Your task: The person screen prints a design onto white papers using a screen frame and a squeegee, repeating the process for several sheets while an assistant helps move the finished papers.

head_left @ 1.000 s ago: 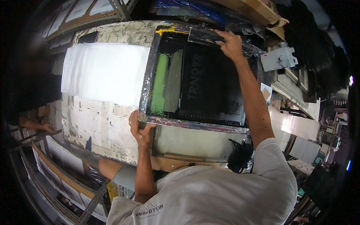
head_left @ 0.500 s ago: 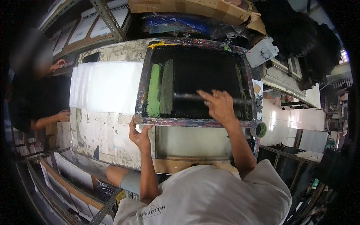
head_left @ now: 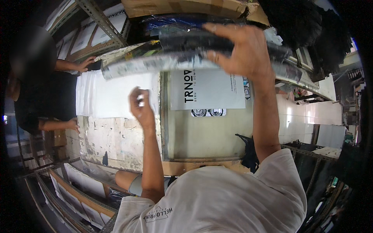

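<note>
The screen printing frame stands tilted up at the far side of the table, its pale near edge blurred. My right hand is in front of it, thumb and fingers around a dark, blurred bar that looks like a squeegee. Below the raised frame, a printed light-grey sheet with black lettering lies on the pale printing board. A strip with black ring-shaped prints shows under its near edge. My left hand, slightly blurred, hovers by the white sheets, fingers loosely curled, nothing visible in them.
At the left, another person's hands rest at the table's edge. Dark cloth hangs at the board's near right corner. Racks with white sheets stand at lower left. A cardboard box lies beyond the table.
The frame has swung up and away, uncovering the printed sheet. My left hand has let go of its edge and moved up. My right hand has risen toward the far side with the squeegee.
</note>
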`<state>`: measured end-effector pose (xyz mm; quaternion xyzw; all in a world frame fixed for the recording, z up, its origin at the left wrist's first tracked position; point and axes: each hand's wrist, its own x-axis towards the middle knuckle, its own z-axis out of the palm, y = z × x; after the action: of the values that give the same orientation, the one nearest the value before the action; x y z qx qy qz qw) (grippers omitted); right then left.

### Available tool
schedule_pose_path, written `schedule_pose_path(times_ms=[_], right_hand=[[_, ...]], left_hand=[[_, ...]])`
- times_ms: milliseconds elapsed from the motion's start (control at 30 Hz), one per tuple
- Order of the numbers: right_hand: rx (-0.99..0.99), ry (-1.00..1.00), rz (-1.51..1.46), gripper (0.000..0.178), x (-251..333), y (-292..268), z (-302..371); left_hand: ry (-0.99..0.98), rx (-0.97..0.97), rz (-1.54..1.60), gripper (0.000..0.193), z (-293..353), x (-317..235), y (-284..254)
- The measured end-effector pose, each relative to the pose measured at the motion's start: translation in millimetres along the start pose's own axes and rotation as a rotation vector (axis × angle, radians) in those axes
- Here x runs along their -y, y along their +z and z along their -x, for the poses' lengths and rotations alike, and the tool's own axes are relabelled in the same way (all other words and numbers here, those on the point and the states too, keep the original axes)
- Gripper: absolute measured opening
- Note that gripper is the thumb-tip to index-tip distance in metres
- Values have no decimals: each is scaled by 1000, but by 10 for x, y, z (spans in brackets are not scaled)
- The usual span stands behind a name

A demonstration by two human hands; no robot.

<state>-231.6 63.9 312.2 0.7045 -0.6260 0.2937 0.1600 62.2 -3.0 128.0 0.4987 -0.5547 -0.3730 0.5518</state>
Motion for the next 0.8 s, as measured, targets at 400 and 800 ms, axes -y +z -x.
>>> schedule_pose_path(times_ms=[400,800], right_hand=[[98,152,-68,48,-178,-170,-764],[-15,75,92,46,-266,-79,-643]], left_hand=[[110,318,-831,29,832,1082,284],[170,309,-744,11,896,1015,430]])
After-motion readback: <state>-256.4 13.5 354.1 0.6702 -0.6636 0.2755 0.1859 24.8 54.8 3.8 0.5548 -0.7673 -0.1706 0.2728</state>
